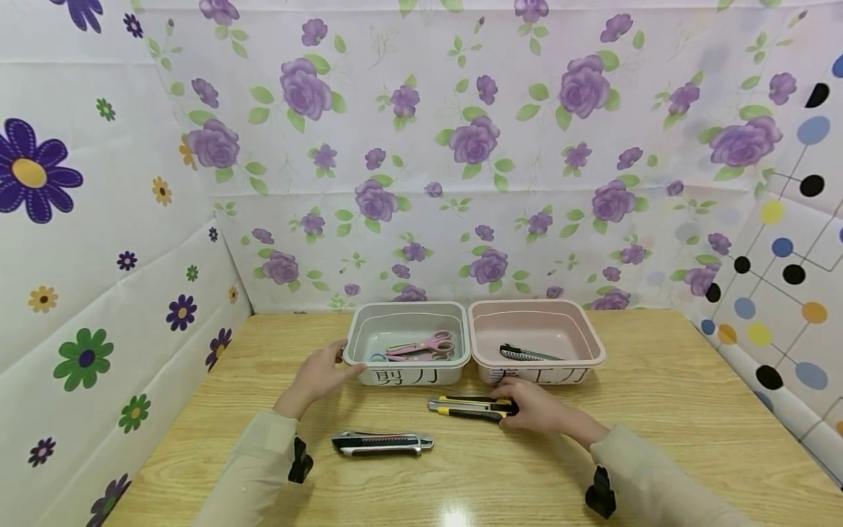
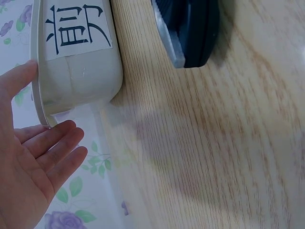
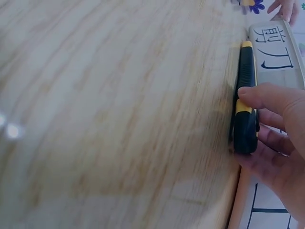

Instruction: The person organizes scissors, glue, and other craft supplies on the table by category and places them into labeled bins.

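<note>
My right hand (image 1: 530, 406) grips the handle end of a yellow-and-black utility knife (image 1: 467, 408), lying level low over the wood table. In the right wrist view, the thumb presses one side of the knife (image 3: 245, 95) and the fingers are on the other. The left hand (image 1: 323, 377) touches the front left corner of a grey plastic basket (image 1: 408, 307), thumb at the front rim, other fingers loosely extended beside it. Pink-handled scissors (image 1: 437, 342) lie inside that basket. Between the forearms rests a black-and-silver utility knife (image 1: 382, 443).
A pink plastic basket (image 1: 533, 302) stands right beside the grey one, holding a dark utility knife (image 1: 523, 353). Both baskets carry white labels with black characters. Floral cloth (image 1: 421, 165) hangs behind the wood table (image 1: 276, 476), with patterned cloth at both sides.
</note>
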Available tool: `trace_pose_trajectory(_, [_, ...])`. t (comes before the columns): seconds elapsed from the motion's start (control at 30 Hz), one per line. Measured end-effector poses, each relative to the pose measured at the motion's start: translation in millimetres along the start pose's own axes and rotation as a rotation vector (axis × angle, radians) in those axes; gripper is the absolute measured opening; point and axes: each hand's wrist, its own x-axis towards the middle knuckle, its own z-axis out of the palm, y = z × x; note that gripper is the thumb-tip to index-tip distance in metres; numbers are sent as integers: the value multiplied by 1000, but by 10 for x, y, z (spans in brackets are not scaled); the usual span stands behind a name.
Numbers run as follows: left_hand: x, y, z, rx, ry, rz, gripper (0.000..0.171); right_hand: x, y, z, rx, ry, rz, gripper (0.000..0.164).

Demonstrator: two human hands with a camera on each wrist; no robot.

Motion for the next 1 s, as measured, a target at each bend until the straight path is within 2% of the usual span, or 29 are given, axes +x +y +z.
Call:
trace_pose_trajectory(0.23, [-4, 3, 7, -4, 6, 3, 74, -42, -19, -34, -30, -18, -25, 42])
trace_pose_trajectory(0.47, [-4, 3, 1, -4, 4, 1, 76, -114, -67, -98, -64, -28, -8, 43])
trace_pose_trajectory(0.7, [0, -3, -4, -3, 6, 3, 75, -184, -99, -251, -100, -35, -19, 41])
trace_pose_trajectory(1.0, [-4, 4, -5, -6, 0, 2, 74, -221, -134, -472, -137, -4, -66, 38])
